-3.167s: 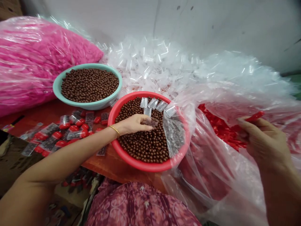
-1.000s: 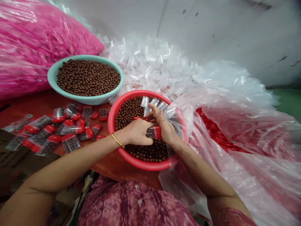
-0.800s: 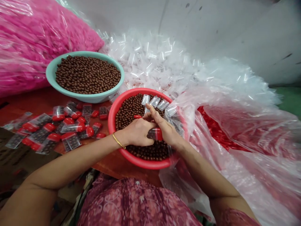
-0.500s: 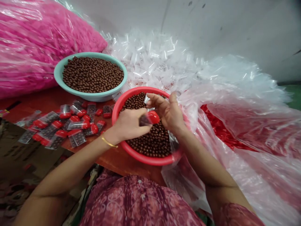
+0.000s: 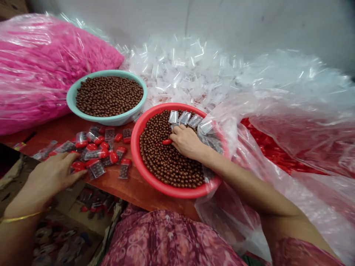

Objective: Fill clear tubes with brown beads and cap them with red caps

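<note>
My right hand (image 5: 188,142) rests knuckles up on the brown balls in the red bowl (image 5: 144,173). Its fingers are curled, and the tips pinch one end of a small red cap (image 5: 166,141). Empty clear packets (image 5: 185,118) lie on the balls just beyond it. My left hand (image 5: 51,175), with a gold bangle at the wrist, is out at the left over the red table (image 5: 111,181). Its fingers are stretched flat and hold nothing. They touch the near edge of a pile of filled, red-capped packets (image 5: 97,151).
A teal bowl (image 5: 72,99) of brown balls stands behind the packets. A big pink plastic bag (image 5: 36,70) fills the left. A heap of clear packets (image 5: 183,70) lies at the back, and a bag of red caps (image 5: 271,147) on the right. Cardboard with more packets lies below the table edge.
Both hands were together over the red bowl, capping a packet. My left hand has since swung left to the pile of filled packets and holds nothing. My right hand dropped onto the balls by the loose red cap.
</note>
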`<state>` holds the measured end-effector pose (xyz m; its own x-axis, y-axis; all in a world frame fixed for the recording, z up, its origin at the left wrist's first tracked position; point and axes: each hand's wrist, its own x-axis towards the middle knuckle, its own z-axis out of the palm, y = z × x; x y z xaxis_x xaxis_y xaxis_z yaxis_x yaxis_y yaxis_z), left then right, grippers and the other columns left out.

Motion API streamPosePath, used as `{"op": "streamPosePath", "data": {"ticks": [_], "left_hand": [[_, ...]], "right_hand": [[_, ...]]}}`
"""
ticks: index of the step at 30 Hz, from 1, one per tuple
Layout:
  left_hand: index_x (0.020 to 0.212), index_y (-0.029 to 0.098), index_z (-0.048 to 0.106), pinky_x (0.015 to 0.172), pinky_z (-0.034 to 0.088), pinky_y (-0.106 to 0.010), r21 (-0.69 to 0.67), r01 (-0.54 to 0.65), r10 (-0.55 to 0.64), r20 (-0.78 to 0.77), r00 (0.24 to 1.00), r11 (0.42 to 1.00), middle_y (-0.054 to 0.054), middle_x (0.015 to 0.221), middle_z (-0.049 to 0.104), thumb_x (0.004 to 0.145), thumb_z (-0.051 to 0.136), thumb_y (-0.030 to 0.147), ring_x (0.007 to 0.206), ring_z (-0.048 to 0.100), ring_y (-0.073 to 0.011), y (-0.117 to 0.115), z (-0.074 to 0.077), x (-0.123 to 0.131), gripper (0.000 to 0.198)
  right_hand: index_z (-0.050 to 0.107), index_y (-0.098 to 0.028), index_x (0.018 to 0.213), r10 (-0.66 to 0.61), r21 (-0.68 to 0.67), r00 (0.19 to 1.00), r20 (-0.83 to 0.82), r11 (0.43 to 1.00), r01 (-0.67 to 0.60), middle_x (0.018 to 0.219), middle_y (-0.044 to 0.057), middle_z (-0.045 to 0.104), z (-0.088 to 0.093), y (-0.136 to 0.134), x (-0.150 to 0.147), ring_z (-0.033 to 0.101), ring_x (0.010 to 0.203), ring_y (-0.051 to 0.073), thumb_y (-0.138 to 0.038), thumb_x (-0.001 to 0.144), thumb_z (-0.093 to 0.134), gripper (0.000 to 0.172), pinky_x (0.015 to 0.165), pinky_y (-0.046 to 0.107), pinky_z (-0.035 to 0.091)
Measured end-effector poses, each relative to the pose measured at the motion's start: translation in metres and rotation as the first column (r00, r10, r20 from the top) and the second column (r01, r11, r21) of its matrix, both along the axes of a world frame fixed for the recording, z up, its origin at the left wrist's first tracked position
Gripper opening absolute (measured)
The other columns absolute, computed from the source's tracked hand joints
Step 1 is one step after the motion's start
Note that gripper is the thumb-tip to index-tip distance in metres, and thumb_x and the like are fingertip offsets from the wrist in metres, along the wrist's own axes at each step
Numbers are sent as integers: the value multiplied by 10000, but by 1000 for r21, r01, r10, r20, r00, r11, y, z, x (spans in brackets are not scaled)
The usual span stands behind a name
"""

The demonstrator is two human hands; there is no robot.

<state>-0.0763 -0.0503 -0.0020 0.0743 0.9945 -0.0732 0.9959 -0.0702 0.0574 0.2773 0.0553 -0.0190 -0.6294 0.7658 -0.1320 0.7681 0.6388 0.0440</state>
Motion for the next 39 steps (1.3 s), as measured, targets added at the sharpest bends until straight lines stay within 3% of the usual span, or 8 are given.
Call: {"op": "streamPosePath", "data": {"ticks": [3, 6, 11, 15, 19, 24, 32, 39], "left_hand": [[1001, 162, 599, 746, 421, -331, 180, 168, -141, -156, 978, 969, -102, 944, 659, 932, 342, 335, 881, 575, -248, 27, 15, 46, 317], [983, 146, 630, 749, 410, -305, 290, 446, -407, -187, 894, 847, -90, 928, 667, 944, 352, 231, 823, 572, -202, 70, 15, 103, 294], [1161, 169, 581, 823, 398, -321, 340, 734, -696, -248, 674, 589, -112, 1295, 553, 912, 395, 115, 1044, 547, -205, 164, -16, 177, 315], [1110, 173, 602, 875, 378, -359, 217, 840, -782, -307, 542, 497, -87, 1066, 656, 919, 411, 150, 974, 553, -207, 210, -25, 200, 271], [961, 140, 628, 843, 384, -364, 120, 868, -744, -467, 478, 482, -92, 852, 644, 937, 342, 155, 882, 548, -219, 203, -4, 188, 288], [821, 140, 619, 770, 378, -365, -16, 867, -721, -564, 403, 497, -102, 856, 633, 893, 403, 124, 866, 558, -237, 159, 16, 165, 229], [726, 121, 639, 622, 348, -314, -108, 925, -917, -220, 334, 363, -120, 743, 680, 821, 459, 40, 680, 592, -190, 109, -29, 210, 219], [815, 152, 644, 628, 404, -245, -105, 773, -687, 397, 609, 625, -25, 745, 669, 797, 536, 150, 672, 593, -148, 115, -26, 215, 110]], "right_hand": [[637, -129, 910, -31, -34, 996, -84, 999, 28, 938, 140, 641, 2, -11, 8, 543, 900, 239, -213, 918, 421, 232, 748, 346, 393], [603, -151, 873, -200, -113, 926, -319, 978, 173, 793, 79, 639, -3, -25, 24, 547, 731, 181, -224, 892, 449, 171, 670, 305, 398], [566, -194, 818, -429, -360, 442, -788, 903, 236, 700, -7, 615, -19, -36, 42, 522, 614, 120, -320, 816, 522, 134, 590, 251, 404], [565, -193, 766, -572, -549, 161, -804, 819, 168, 689, -15, 615, -21, -35, 46, 537, 632, 116, -353, 754, 583, 161, 615, 254, 436], [580, -192, 752, -616, -605, 107, -781, 788, 119, 680, -18, 616, -14, -35, 48, 531, 625, 107, -342, 745, 610, 153, 613, 250, 439], [579, -187, 740, -619, -614, 37, -784, 784, 95, 659, -26, 608, -11, -36, 50, 525, 599, 91, -338, 760, 614, 156, 602, 236, 441], [549, -192, 781, -630, -635, -79, -772, 768, 79, 672, -36, 625, -11, -37, 49, 530, 475, 62, -407, 770, 609, 224, 459, 198, 403], [552, -201, 794, -626, -632, -92, -775, 769, 97, 682, -32, 621, -17, -34, 52, 490, 451, 60, -465, 783, 580, 265, 407, 191, 350]]}}
